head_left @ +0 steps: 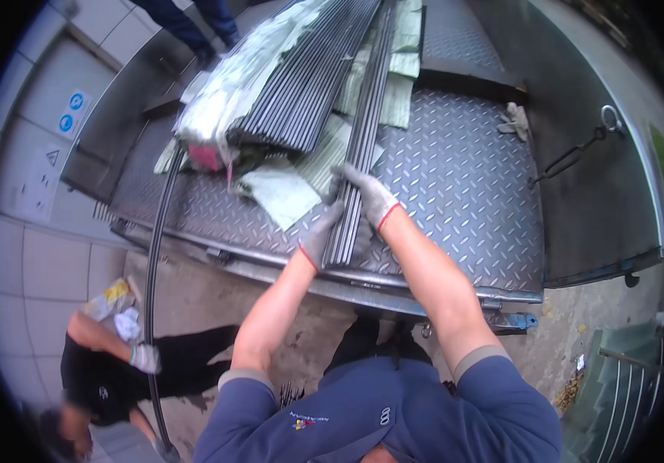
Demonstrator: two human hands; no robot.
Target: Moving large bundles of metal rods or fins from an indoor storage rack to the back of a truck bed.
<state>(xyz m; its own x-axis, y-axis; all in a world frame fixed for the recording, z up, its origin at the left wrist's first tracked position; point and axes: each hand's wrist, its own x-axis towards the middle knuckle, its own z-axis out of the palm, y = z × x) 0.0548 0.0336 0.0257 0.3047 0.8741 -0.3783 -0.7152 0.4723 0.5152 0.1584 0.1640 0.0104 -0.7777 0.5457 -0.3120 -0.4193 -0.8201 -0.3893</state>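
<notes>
Shirt (pixel 417 409), foremost; rods (pixel 364 131), clasped in the grip of left hand (pixel 321 234) and right hand (pixel 370 194); stack (pixel 301 92), part-wrapped, laid leftward on bed (pixel 455 193).

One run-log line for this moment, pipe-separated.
left hand: grips metal rods | right hand: grips metal rods | below: diamond-plate bed | co-worker's hand: on dark rods

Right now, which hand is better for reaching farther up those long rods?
Probably the right hand: it grips the rods farther up, while the left hand holds them close to their near end.
</notes>
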